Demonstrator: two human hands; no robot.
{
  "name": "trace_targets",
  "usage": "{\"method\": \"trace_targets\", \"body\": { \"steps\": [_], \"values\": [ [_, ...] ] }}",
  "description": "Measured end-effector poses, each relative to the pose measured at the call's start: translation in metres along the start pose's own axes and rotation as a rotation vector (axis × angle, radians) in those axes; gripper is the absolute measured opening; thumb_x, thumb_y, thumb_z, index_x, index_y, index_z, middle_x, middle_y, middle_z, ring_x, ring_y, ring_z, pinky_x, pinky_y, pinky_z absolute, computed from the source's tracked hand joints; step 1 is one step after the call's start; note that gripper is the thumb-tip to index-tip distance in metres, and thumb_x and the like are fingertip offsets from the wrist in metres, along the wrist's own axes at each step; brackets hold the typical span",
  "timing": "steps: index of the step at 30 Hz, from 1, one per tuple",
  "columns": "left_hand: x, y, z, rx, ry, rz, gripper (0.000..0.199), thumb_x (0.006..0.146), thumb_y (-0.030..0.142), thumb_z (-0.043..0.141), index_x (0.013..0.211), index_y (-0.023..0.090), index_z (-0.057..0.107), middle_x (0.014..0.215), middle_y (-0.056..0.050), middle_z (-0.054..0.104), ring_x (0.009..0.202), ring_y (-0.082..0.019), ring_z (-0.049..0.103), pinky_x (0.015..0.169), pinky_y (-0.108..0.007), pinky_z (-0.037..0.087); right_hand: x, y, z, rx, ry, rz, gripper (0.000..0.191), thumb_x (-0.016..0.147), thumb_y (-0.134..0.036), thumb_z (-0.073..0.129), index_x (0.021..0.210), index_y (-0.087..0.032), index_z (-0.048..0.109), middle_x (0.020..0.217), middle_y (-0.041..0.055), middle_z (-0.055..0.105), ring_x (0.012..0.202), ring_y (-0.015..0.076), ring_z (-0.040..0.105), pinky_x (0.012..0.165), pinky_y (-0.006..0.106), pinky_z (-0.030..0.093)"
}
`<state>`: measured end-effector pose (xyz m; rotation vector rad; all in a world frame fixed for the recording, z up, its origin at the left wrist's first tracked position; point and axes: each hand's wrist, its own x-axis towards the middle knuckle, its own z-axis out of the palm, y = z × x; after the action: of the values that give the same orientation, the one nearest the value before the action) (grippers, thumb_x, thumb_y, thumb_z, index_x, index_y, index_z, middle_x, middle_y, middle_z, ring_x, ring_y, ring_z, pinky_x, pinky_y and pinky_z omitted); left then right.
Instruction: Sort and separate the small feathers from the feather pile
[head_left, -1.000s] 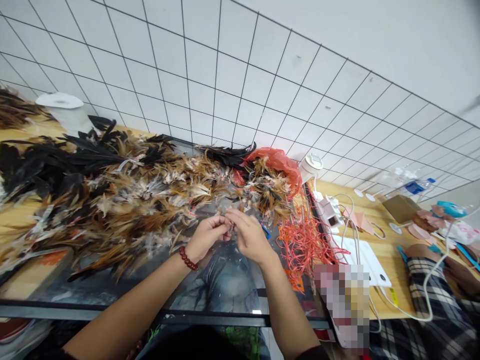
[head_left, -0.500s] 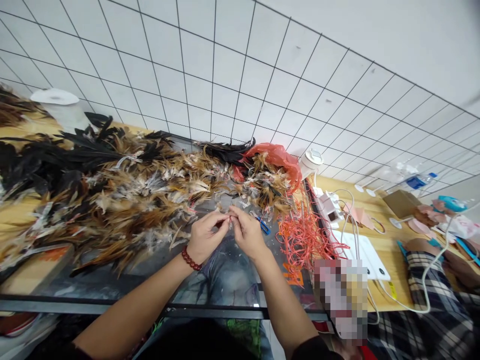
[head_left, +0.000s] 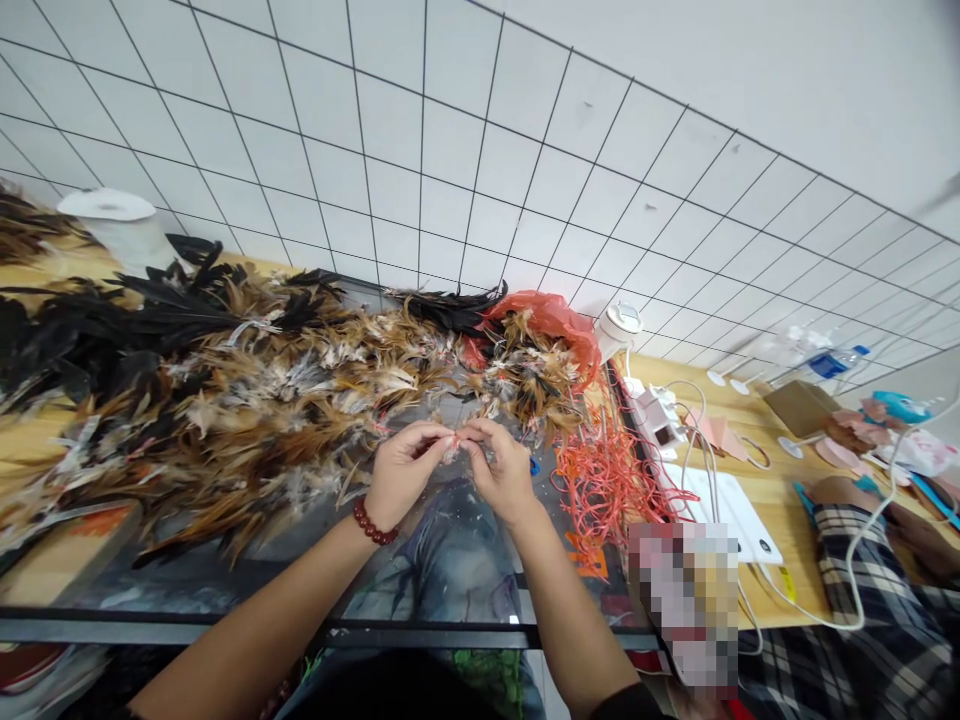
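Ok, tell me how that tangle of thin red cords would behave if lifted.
The red cords would probably droop, since they curl and loop loosely. They look thin, so they are likely light. Pulling one may drag others, as the strands cross.

The left hand (head_left: 411, 470) and right hand (head_left: 501, 470) meet at their fingertips, pinching a small item too fine to identify. A dark red beaded bracelet (head_left: 373, 524) circles the left wrist. Beyond and left of the hands spread brown and black feathers (head_left: 247, 400). A red plastic bag (head_left: 551, 318) lies beyond the right hand, near a white lidded container (head_left: 619, 328). Just right of that hand are tangled red cords (head_left: 611, 470); farther right, a plaid sleeve (head_left: 862, 560).
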<state>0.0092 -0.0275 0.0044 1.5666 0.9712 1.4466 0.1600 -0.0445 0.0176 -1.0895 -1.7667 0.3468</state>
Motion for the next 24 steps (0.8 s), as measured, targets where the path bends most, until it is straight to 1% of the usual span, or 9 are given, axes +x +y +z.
{"method": "trace_targets", "body": {
  "steps": [3,5,8,10,12,14,19,24],
  "values": [
    [-0.001,0.007,-0.002,0.175,0.036,0.231,0.009,0.080,0.016,0.062,0.082,0.018,0.070,0.081,-0.005,0.068,0.076,-0.014,0.063,0.071,-0.027,0.051,0.002,-0.007,-0.003,0.055,-0.019,0.058,0.026,0.086,-0.020,0.051,0.113,-0.020,0.052,0.094,0.0053,0.072,0.087,0.0157,0.069,0.081,0.029,0.054],
    [-0.002,0.011,-0.003,0.260,0.057,0.356,0.012,0.079,0.012,0.061,0.082,0.018,0.070,0.081,-0.005,0.068,0.078,-0.014,0.064,0.073,-0.026,0.051,0.003,-0.012,-0.004,0.090,-0.050,0.075,0.027,0.086,-0.021,0.051,0.112,-0.019,0.053,0.096,0.0059,0.071,0.088,0.0156,0.068,0.081,0.029,0.054],
    [-0.003,0.013,-0.005,0.343,0.086,0.463,0.014,0.079,0.009,0.060,0.084,0.019,0.070,0.082,-0.005,0.069,0.077,-0.013,0.064,0.072,-0.025,0.051,0.004,-0.013,-0.003,0.105,-0.065,0.071,0.026,0.086,-0.021,0.051,0.110,-0.020,0.057,0.095,0.0062,0.071,0.089,0.0157,0.068,0.083,0.029,0.053],
    [-0.002,0.012,-0.006,0.387,0.074,0.517,0.015,0.079,0.008,0.060,0.085,0.019,0.070,0.083,-0.005,0.069,0.076,-0.013,0.065,0.071,-0.025,0.052,0.003,-0.010,-0.002,0.107,-0.063,0.072,0.026,0.086,-0.021,0.051,0.111,-0.020,0.058,0.096,0.0063,0.071,0.088,0.0156,0.068,0.083,0.029,0.053],
    [-0.001,0.012,-0.007,0.408,0.032,0.554,0.016,0.078,0.008,0.061,0.085,0.019,0.069,0.082,-0.005,0.069,0.075,-0.013,0.065,0.070,-0.024,0.052,0.003,-0.005,-0.001,0.111,-0.066,0.053,0.027,0.086,-0.021,0.052,0.111,-0.020,0.060,0.096,0.0065,0.072,0.088,0.0156,0.068,0.083,0.029,0.053],
    [0.000,0.011,-0.007,0.400,0.003,0.557,0.016,0.078,0.008,0.061,0.086,0.019,0.070,0.082,-0.004,0.069,0.074,-0.012,0.065,0.069,-0.023,0.053,0.003,-0.003,-0.003,0.104,-0.086,0.018,0.025,0.087,-0.020,0.051,0.109,-0.021,0.062,0.097,0.0062,0.071,0.089,0.0155,0.067,0.083,0.029,0.053],
    [0.001,0.012,-0.006,0.378,0.043,0.518,0.013,0.079,0.010,0.061,0.085,0.018,0.070,0.080,-0.004,0.069,0.074,-0.012,0.065,0.068,-0.023,0.053,0.005,-0.004,-0.006,0.070,-0.122,-0.011,0.024,0.089,-0.020,0.048,0.106,-0.023,0.065,0.098,0.0050,0.071,0.091,0.0145,0.066,0.084,0.027,0.052],
    [0.000,0.008,-0.008,0.408,0.049,0.540,0.015,0.078,0.010,0.062,0.086,0.019,0.071,0.081,-0.004,0.070,0.074,-0.012,0.065,0.070,-0.023,0.052,0.006,-0.004,-0.005,0.074,-0.120,-0.028,0.020,0.089,-0.023,0.049,0.100,-0.022,0.067,0.094,0.0045,0.072,0.089,0.0143,0.066,0.083,0.027,0.051]
  ]
}}
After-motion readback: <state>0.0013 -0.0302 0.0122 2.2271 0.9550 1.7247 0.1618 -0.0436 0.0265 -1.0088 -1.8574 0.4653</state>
